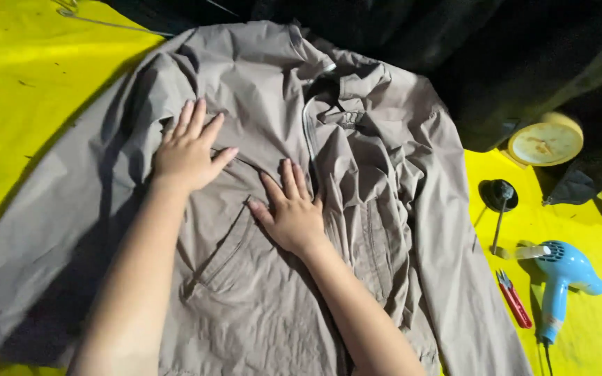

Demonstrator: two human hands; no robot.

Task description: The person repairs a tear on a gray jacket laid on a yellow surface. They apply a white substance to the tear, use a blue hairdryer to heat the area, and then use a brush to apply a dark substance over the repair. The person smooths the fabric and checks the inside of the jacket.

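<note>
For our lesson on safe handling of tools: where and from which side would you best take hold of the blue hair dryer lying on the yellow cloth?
Probably grip the blue hair dryer by its handle, which points down toward the near edge of the yellow cloth, its cord trailing from the end. Come from the near side, below the round body. Both hands, left hand and right hand, lie flat on the grey jacket.

Yellow sheet-covered surface [15, 90] carries a crumpled grey jacket [259, 292] spread flat; right of it lie a blue hair dryer [562, 275], red snips [515, 299], round cream dial [546, 143], dark cloth [524, 63].
</note>
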